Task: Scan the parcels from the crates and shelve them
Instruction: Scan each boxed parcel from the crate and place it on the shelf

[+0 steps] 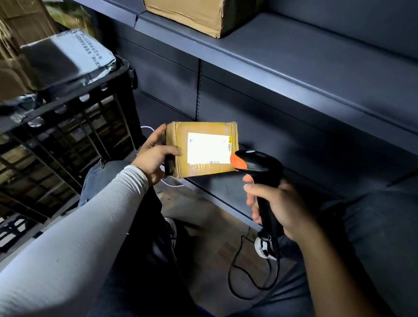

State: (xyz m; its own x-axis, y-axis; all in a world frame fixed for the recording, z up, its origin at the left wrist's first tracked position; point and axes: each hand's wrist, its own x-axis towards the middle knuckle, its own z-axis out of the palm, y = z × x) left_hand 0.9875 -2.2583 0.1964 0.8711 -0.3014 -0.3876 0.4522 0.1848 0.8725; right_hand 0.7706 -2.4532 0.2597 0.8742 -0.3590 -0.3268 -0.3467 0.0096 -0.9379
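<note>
left hand (153, 157) grips the left end of a small cardboard parcel (202, 149) at frame centre, white label (208, 149) facing up and blown out by light. right hand (278, 207) is wrapped round the handle of a black scanner (260, 166), its orange nose just beside the label's right edge. scanner cable (237, 272) loops down to the floor. black crate (52, 142) at left holds a grey bag parcel (73, 55). bigger box (191, 2) sits on the shelf (299, 62) at upper centre.
</note>
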